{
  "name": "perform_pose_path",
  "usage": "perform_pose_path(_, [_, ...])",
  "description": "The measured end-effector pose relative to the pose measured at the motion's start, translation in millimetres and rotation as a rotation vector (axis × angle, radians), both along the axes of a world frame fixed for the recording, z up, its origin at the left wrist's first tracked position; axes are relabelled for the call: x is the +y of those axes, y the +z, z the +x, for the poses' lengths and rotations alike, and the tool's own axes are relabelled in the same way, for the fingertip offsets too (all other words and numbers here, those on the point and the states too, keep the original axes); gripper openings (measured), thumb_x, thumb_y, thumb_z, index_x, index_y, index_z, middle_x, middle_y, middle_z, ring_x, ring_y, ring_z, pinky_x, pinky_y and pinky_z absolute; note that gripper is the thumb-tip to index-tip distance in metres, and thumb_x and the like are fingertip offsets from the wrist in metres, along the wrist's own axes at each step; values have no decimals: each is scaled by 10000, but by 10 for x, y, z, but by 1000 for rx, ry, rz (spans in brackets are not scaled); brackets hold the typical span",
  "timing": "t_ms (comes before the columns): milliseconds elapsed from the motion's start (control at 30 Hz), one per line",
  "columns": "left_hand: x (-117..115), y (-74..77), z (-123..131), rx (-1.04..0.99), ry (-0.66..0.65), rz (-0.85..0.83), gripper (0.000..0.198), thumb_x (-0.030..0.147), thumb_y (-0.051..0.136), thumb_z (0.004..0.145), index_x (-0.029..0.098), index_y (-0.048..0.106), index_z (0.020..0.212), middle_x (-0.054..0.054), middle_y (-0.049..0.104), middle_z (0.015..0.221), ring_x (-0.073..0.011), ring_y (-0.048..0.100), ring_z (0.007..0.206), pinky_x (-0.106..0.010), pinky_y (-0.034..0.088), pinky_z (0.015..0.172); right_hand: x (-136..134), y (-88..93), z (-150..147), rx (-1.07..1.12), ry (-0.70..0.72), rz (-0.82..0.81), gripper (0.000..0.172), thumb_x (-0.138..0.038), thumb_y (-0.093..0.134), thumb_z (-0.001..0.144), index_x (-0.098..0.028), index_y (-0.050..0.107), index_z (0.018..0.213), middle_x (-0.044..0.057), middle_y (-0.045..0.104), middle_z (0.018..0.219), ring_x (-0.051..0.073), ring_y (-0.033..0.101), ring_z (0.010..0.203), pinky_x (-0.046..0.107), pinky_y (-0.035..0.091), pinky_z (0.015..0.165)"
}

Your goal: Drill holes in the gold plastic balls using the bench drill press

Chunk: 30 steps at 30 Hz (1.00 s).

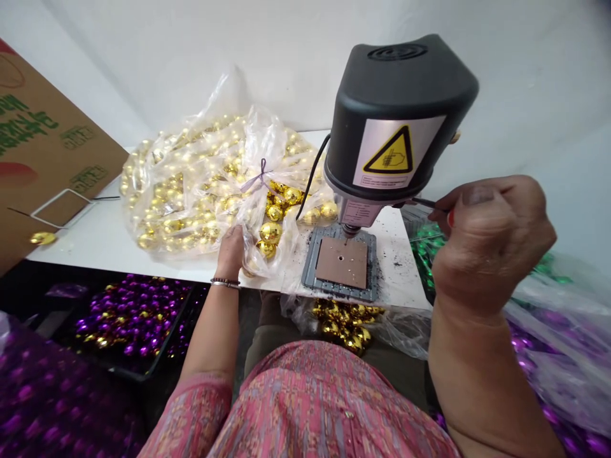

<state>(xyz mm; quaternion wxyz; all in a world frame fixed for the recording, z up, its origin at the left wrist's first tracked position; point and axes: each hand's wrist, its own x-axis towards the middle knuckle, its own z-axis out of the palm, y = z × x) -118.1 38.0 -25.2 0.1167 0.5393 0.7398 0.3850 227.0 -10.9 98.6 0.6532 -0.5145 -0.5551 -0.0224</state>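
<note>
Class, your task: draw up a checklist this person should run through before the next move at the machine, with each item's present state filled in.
1. Right hand on the lever: ok, its fingers are closed around the end.
2. Left hand away from the brown board: ok, it is at the plastic bag.
3. Base plate clean: not ok, dark specks lie on and around it.
4. Black cord free of the bag: cannot tell, they overlap in view.
5. Machine power: cannot tell, nothing visible shows it.

The drill press (401, 95) wears matt black plastic; left of it, glossy gold balls (271, 232) and a crinkled, translucent plastic bag (265, 130); below it, a matt brown board (353, 270).
</note>
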Motion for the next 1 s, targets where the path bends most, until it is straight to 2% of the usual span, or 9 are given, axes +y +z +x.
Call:
perform_pose_path(67, [1, -16, 25, -1, 120, 54, 350, 304, 458, 923, 119, 672, 1130, -134, 714, 1005, -249, 632, 973, -390, 491, 958, 0, -8, 6, 0, 0, 0, 385, -466, 447, 929, -169, 571, 719, -28, 536, 635, 62, 527, 579, 242, 401, 601])
perform_pose_path(167, [-32, 43, 157, 126, 243, 277, 419, 253, 555, 878, 105, 619, 1264, -171, 676, 1143, -259, 620, 1080, -410, 468, 1021, -7, -21, 24, -14, 1, 1, 413, -498, 445, 929, -166, 580, 724, -19, 543, 637, 62, 527, 581, 243, 404, 605])
perform_pose_path(267, [-77, 185, 320, 326, 55, 416, 313, 238, 519, 923, 135, 690, 1165, -158, 689, 1149, -242, 625, 1128, -382, 466, 1044, -16, -40, 35, -20, -8, 5, 441, -523, 433, 936, -164, 578, 726, -17, 538, 632, 56, 512, 572, 246, 401, 609])
perform_pose_path(433, [-22, 373, 506, 524, -401, 136, 318, 163, 490, 944, 208, 735, 1140, -97, 724, 1180, -202, 688, 1056, -309, 529, 944, -18, -69, 35, -9, 14, 13, 439, -530, 452, 932, -162, 589, 733, -21, 538, 629, 48, 508, 578, 236, 395, 601])
perform_pose_path(533, [43, 388, 538, 625, -540, -85, 388, 100, 478, 927, 207, 709, 1221, -108, 701, 1264, -217, 685, 1105, -309, 525, 966, -23, -77, 42, -1, 39, 21, 434, -532, 458, 932, -164, 599, 749, -28, 541, 626, 41, 508, 574, 219, 383, 571])
perform_pose_path(600, [52, 371, 523, 679, -541, -242, 431, 90, 469, 925, 198, 659, 1297, -126, 700, 1263, -234, 684, 1118, -324, 519, 977, -30, -79, 46, -2, 41, 22, 429, -530, 464, 932, -166, 605, 755, -32, 547, 626, 36, 505, 570, 211, 377, 558])
perform_pose_path(733, [-22, 317, 486, 714, -421, -462, 435, 150, 452, 949, 157, 564, 1370, -162, 719, 1191, -262, 689, 1101, -346, 519, 936, -43, -84, 42, -10, 42, 26, 420, -520, 475, 931, -165, 610, 753, -36, 555, 634, 30, 509, 586, 199, 381, 565])
perform_pose_path(900, [-95, 269, 575, 727, -483, -596, 327, 116, 447, 897, 154, 629, 1165, -151, 735, 1056, -276, 706, 983, -343, 513, 814, -55, -94, 31, -17, 38, 34, 401, -492, 456, 942, -168, 598, 754, -43, 538, 637, 29, 490, 577, 200, 369, 559])
perform_pose_path(1000, [-107, 297, 592, 608, -443, -520, 302, 114, 509, 838, 161, 646, 1103, -120, 725, 959, -261, 696, 902, -330, 496, 760, -67, -100, 39, -36, 43, 24, 403, -506, 455, 941, -177, 610, 768, -45, 531, 640, 42, 499, 596, 212, 380, 578])
